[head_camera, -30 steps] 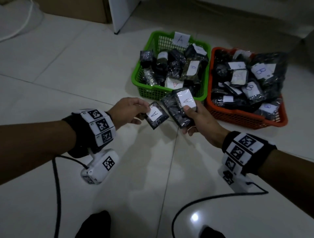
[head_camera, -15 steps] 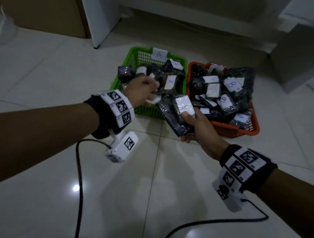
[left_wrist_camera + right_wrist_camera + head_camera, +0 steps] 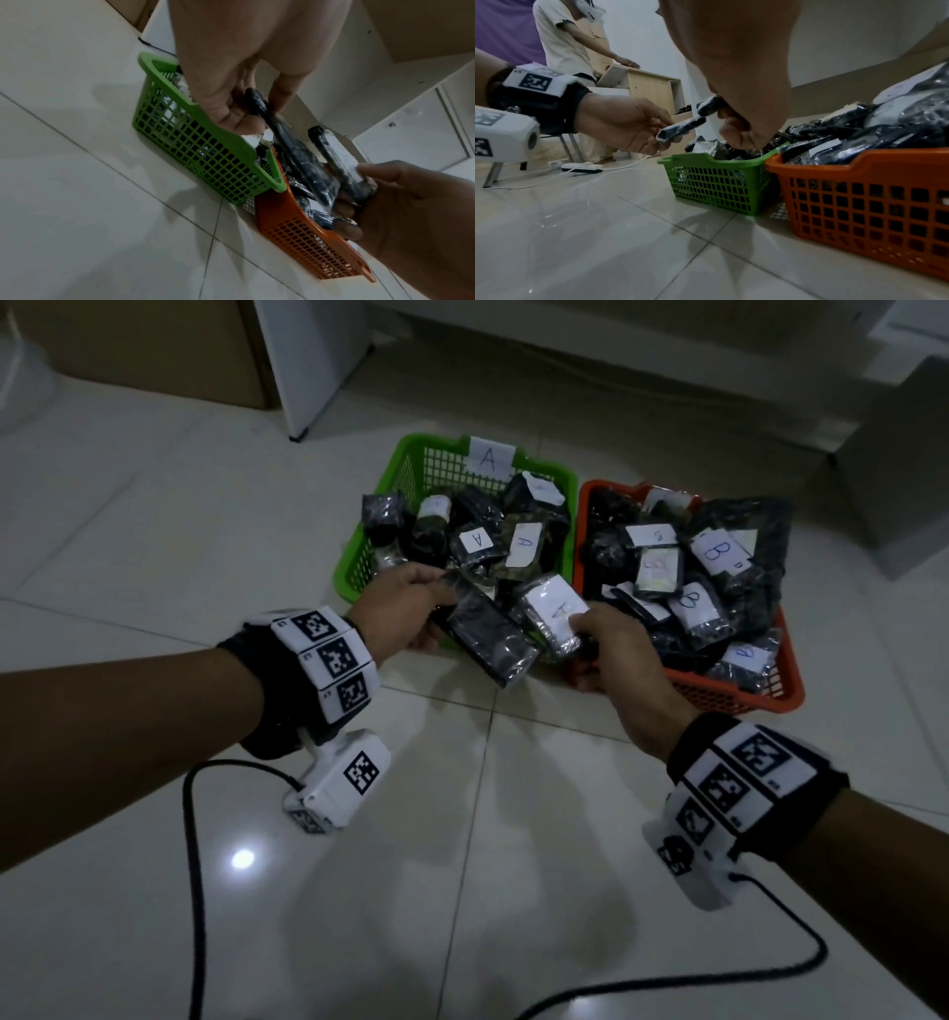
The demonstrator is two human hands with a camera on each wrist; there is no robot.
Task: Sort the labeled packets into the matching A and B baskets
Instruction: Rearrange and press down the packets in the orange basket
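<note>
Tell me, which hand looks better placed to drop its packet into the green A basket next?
Probably the left hand: it pinches the dark packet at the green basket's near rim. The right hand holds the A-labelled packet nearer the orange basket.

Your left hand [image 3: 398, 608], which 1 s ago pinched a small packet marked A and 0.5 s ago reached over the green basket [image 3: 359, 567], no longer holds that packet; a packet marked A [image 3: 475, 540] now lies among those in the basket. The hand has come back toward you and now grips the near end of the dark packet [image 3: 488, 639]. In your right hand [image 3: 613, 654], only the labeled packet [image 3: 554, 613] remains clearly held
</note>
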